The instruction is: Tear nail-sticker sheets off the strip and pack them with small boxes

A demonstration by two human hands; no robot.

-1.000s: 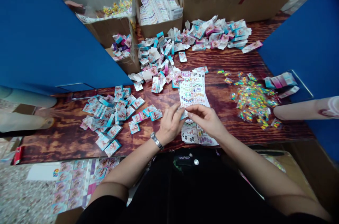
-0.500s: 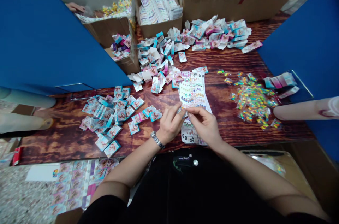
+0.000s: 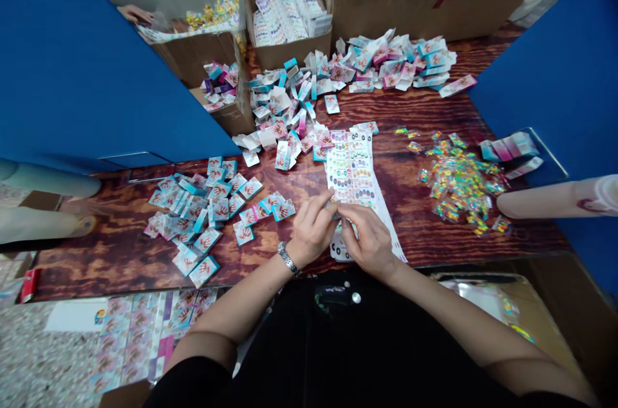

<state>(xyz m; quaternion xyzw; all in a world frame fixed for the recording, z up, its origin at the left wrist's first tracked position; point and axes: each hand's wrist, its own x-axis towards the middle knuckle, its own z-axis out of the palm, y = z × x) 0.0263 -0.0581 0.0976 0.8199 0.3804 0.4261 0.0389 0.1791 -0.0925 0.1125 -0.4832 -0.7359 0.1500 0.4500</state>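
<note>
My left hand (image 3: 313, 226), with a metal watch (image 3: 288, 259) on its wrist, is closed near the table's front edge. My right hand (image 3: 367, 237) meets it at the fingertips, thumb and fingers pinched together. Something small lies between the two sets of fingertips, mostly hidden, and I cannot make out what it is. Beneath both hands rest long printed sheets (image 3: 355, 163) with rows of coloured oval patterns. The lower sheets fan out to the right under my right hand.
Small printed boxes (image 3: 196, 205) form a pile at left. Opened cartons (image 3: 299, 99) lie heaped behind. Colourful little sachets (image 3: 461, 176) are piled at right. A cardboard box of printed sheets (image 3: 290, 51) and a larger box (image 3: 410, 6) stand at the back; blue panels (image 3: 96, 60) flank the table.
My right hand has curled in and turned, its fingers now bent toward my left fingertips. The sheets' lower right edge has fanned further right. The piles look the same.
</note>
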